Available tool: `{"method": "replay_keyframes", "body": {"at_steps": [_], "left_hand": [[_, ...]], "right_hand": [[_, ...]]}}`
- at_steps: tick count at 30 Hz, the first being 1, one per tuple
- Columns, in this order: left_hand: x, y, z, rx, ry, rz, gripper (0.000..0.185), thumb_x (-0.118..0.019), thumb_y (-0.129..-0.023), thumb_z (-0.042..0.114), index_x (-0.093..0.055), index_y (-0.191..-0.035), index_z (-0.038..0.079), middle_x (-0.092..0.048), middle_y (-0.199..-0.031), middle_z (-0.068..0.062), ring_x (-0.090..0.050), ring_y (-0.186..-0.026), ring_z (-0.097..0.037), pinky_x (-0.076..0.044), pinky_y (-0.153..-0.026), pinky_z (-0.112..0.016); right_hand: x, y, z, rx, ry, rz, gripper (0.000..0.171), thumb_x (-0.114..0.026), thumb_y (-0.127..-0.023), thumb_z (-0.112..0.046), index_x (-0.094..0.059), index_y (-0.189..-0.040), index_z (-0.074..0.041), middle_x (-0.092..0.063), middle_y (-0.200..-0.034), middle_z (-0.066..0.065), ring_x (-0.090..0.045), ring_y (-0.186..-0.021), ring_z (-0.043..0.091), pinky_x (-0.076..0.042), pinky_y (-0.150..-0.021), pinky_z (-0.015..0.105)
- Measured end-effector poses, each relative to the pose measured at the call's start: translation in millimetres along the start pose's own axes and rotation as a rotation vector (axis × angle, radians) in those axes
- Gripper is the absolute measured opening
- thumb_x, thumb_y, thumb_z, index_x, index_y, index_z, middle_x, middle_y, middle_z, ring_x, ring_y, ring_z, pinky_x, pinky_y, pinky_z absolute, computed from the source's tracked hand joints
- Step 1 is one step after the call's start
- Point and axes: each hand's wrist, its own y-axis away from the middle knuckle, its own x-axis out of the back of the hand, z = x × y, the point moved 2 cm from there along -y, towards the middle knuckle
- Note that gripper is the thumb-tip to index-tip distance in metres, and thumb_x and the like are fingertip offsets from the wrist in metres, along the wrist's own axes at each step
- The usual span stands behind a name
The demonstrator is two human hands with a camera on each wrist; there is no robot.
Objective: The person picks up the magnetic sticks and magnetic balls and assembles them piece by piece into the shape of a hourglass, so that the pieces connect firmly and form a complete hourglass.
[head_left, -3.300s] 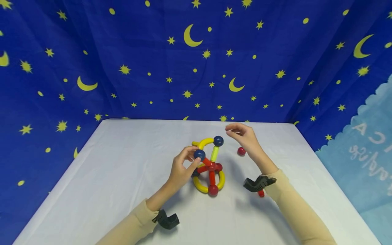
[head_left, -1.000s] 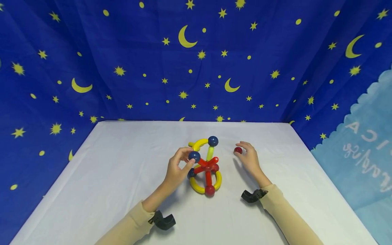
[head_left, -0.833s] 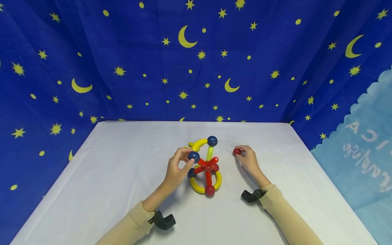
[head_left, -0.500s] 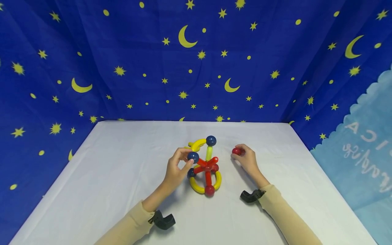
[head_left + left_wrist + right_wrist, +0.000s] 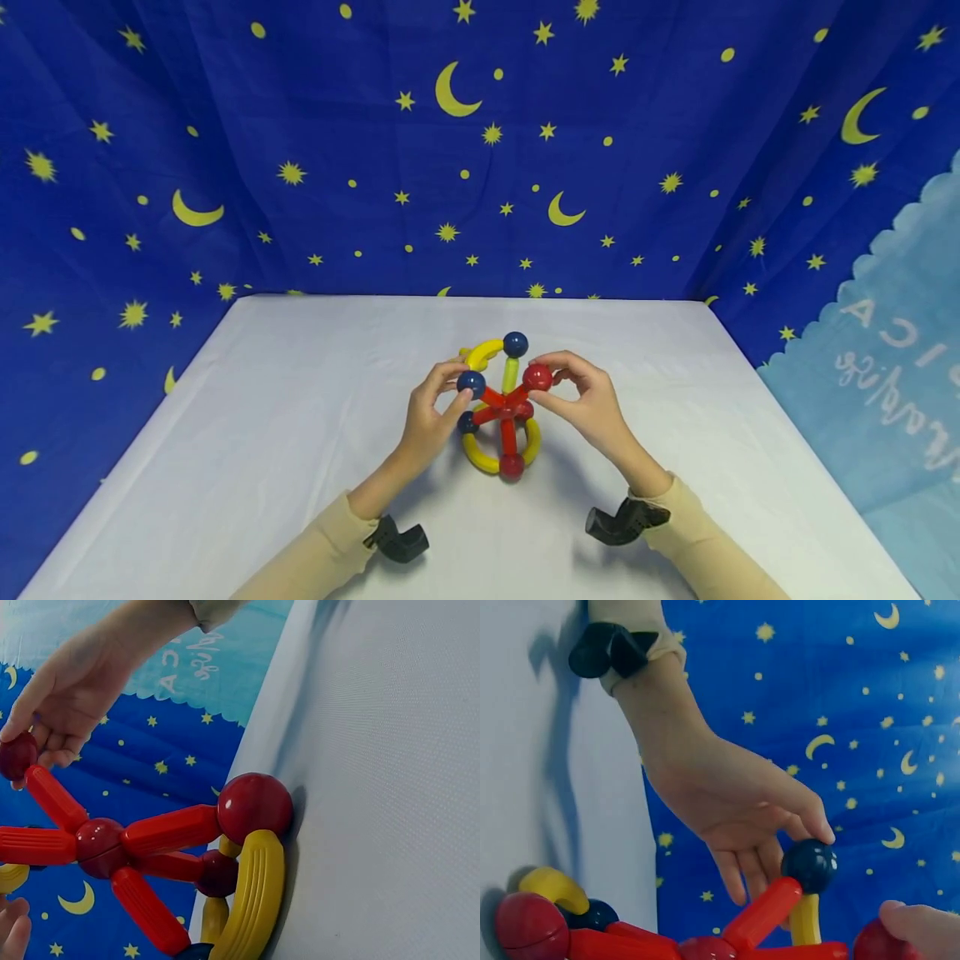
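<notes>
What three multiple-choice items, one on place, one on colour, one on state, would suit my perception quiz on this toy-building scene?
1. Where is the right hand?
A. flat on the white table
B. at the red ball on a red rod's tip
C. on the backdrop

2. What colour is the ball that the left hand pinches?
A. dark blue
B. green
C. white

3. How does the rod-and-ball structure stand?
A. in loose pieces
B. lifted clear
C. assembled, resting on the white table

Answers: 1 B, fingers pinch the red ball at the rod's end. 2 A, the dark blue ball sits between its fingertips. 3 C, its lower red ball touches the cloth.
</notes>
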Motion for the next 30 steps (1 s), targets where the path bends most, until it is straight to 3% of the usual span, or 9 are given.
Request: {"method": "replay_keyframes", "body": {"at_steps": [3,7,12,16,18,22,25,30], "left_hand": [[2.0,0.4,-1.6,-0.005,0.004,0.006,0.031,-0.058,-0.085,-0.005,-0.055,-0.115,-0.004,-0.054,-0.134,-0.023,-0.054,-0.121,-0.034,-0.052,-0.092,-0.029],[4.2,-0.3,-2.9,0.009,0.018,0.001,0.028,-0.057,-0.086,-0.002,-0.055,-0.114,-0.002,-0.053,-0.136,-0.022,-0.052,-0.124,-0.033,-0.051,-0.091,-0.024],[5.7,-2.0,-3.5,0.029,0.016,-0.002,0.026,-0.057,-0.087,0.003,-0.055,-0.113,-0.001,-0.053,-0.137,-0.018,-0.051,-0.125,-0.032,-0.050,-0.087,-0.023],[6.4,-2.6,-4.1,0.024,0.010,0.002,0.026,-0.057,-0.087,0.003,-0.055,-0.112,0.000,-0.054,-0.136,-0.019,-0.052,-0.125,-0.033,-0.050,-0.085,-0.024],[6.2,-2.4,-4.5,0.022,0.010,0.003,0.026,-0.057,-0.087,0.002,-0.056,-0.112,0.000,-0.054,-0.135,-0.019,-0.052,-0.124,-0.033,-0.050,-0.084,-0.025],[5.1,-1.2,-4.5,0.030,0.001,0.005,0.026,-0.057,-0.086,0.003,-0.056,-0.112,-0.001,-0.054,-0.135,-0.020,-0.056,-0.115,-0.032,-0.050,-0.082,-0.025],[3.7,-0.4,-3.3,0.035,-0.006,-0.003,0.027,-0.058,-0.086,0.004,-0.056,-0.112,0.000,-0.055,-0.134,-0.018,-0.058,-0.110,-0.028,-0.050,-0.081,-0.025],[1.9,-0.4,-1.7,0.017,-0.006,-0.010,0.028,-0.058,-0.085,0.003,-0.056,-0.113,0.000,-0.055,-0.134,-0.017,-0.058,-0.105,-0.021,-0.051,-0.080,-0.026]], "right_hand": [[-5.0,0.1,-0.9,0.004,-0.001,-0.045,0.034,-0.074,-0.078,0.000,-0.064,-0.111,-0.003,-0.067,-0.102,0.013,-0.057,-0.089,0.007,-0.049,-0.081,0.022],[-8.2,-1.6,0.7,-0.003,-0.017,-0.068,0.036,-0.073,-0.078,0.000,-0.063,-0.112,-0.003,-0.067,-0.104,0.012,-0.058,-0.088,0.007,-0.049,-0.082,0.021],[-7.5,-7.9,8.2,0.013,-0.048,-0.024,0.034,-0.067,-0.083,0.002,-0.061,-0.116,0.001,-0.063,-0.110,0.018,-0.058,-0.091,0.007,-0.049,-0.082,0.017],[-6.1,-22.6,32.1,-0.105,-0.098,0.069,0.024,-0.058,-0.093,-0.007,-0.060,-0.114,0.005,-0.063,-0.110,0.023,-0.060,-0.090,0.005,-0.049,-0.079,0.016],[-7.6,-34.3,50.9,-0.196,-0.074,0.075,0.026,-0.058,-0.094,-0.015,-0.062,-0.111,0.004,-0.064,-0.109,0.021,-0.060,-0.089,0.005,-0.049,-0.077,0.016],[-19.2,-61.0,90.5,-0.243,0.098,-0.097,0.025,-0.064,-0.090,-0.014,-0.065,-0.110,0.001,-0.068,-0.107,0.019,-0.061,-0.093,0.016,-0.050,-0.079,0.024],[-31.9,-78.9,113.4,-0.157,0.190,-0.277,0.025,-0.065,-0.086,-0.006,-0.066,-0.110,0.002,-0.069,-0.107,0.019,-0.063,-0.099,0.026,-0.052,-0.086,0.035],[-50.3,-97.7,130.6,-0.003,0.156,-0.491,0.024,-0.063,-0.088,-0.001,-0.065,-0.111,0.005,-0.069,-0.109,0.020,-0.064,-0.105,0.033,-0.048,-0.097,0.047]]}}
